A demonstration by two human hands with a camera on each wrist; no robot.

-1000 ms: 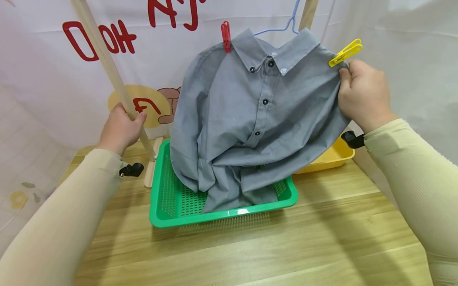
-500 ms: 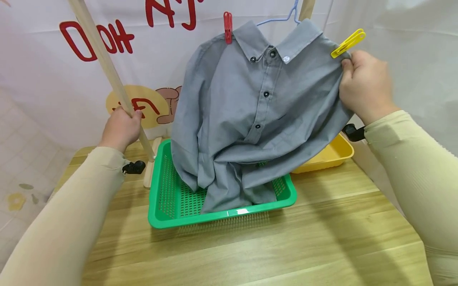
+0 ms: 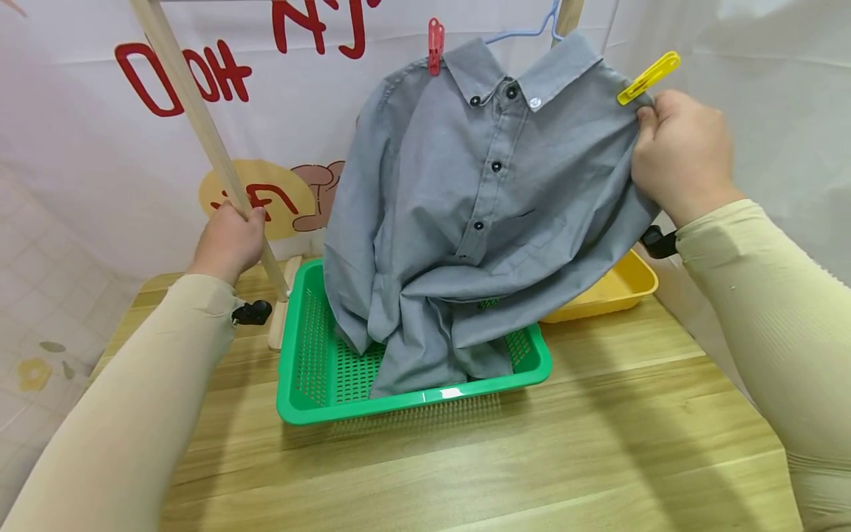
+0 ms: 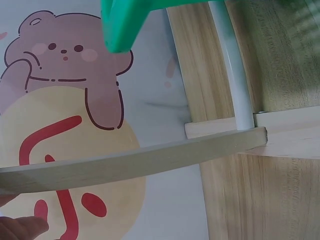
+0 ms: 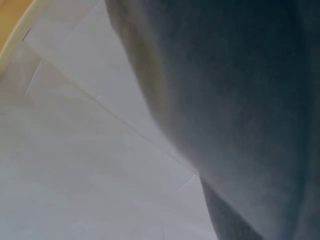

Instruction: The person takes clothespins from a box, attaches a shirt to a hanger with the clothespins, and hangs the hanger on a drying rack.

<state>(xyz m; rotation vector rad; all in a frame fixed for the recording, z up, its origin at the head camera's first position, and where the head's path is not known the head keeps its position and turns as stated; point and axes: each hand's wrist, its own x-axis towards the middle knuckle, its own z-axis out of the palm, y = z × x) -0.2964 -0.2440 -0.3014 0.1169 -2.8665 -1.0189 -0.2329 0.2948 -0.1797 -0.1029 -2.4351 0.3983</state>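
Observation:
A grey button-up shirt (image 3: 439, 185) hangs on a blue hanger (image 3: 525, 33) in the head view, its lower part drooping into a green basket (image 3: 415, 403). A red clothespin (image 3: 435, 48) sits at one shoulder and a yellow clothespin (image 3: 648, 77) at the other. My right hand (image 3: 688, 159) pinches the shirt's shoulder edge just below the yellow clothespin. With my left hand (image 3: 229, 240) I grip the slanted wooden post (image 3: 206, 133) of a rack. Grey cloth (image 5: 235, 110) fills much of the right wrist view, hiding the right fingers there.
Behind the shirt at right stands a yellow tray (image 3: 621, 284) on the wooden table (image 3: 518, 458). The post meets a wooden foot (image 3: 279, 325) beside the basket. A printed white curtain (image 3: 86, 111) hangs at the back, and another wooden post (image 3: 570, 18) shows behind the collar.
Both the shirt and my right hand have risen a little. The red clothespin has shifted slightly up and to the right. My left hand stays around the post.

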